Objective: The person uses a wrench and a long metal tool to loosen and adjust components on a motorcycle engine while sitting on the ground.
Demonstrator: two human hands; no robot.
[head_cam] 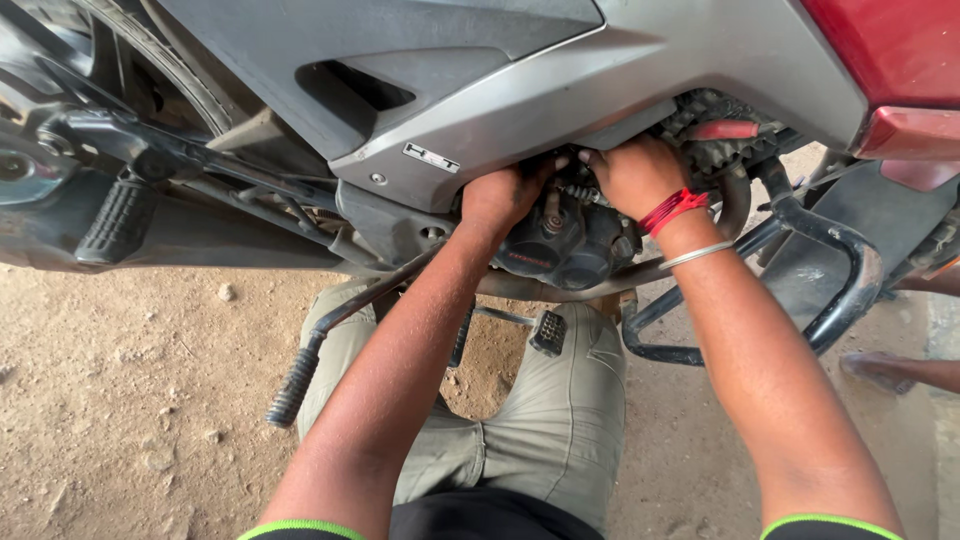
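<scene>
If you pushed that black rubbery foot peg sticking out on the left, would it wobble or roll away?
Probably neither. The foot peg sits on a dark metal bracket joined to the motorcycle, so it likely stays put, perhaps only folding at its hinge. Its ribbed covering looks rubbery, so it should feel grippy rather than slippery.

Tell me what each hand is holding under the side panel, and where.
Cannot be told. The left hand and right hand both reach into the engine area beneath the grey side panel; fingertips are hidden, so any grasp is unseen.
</scene>
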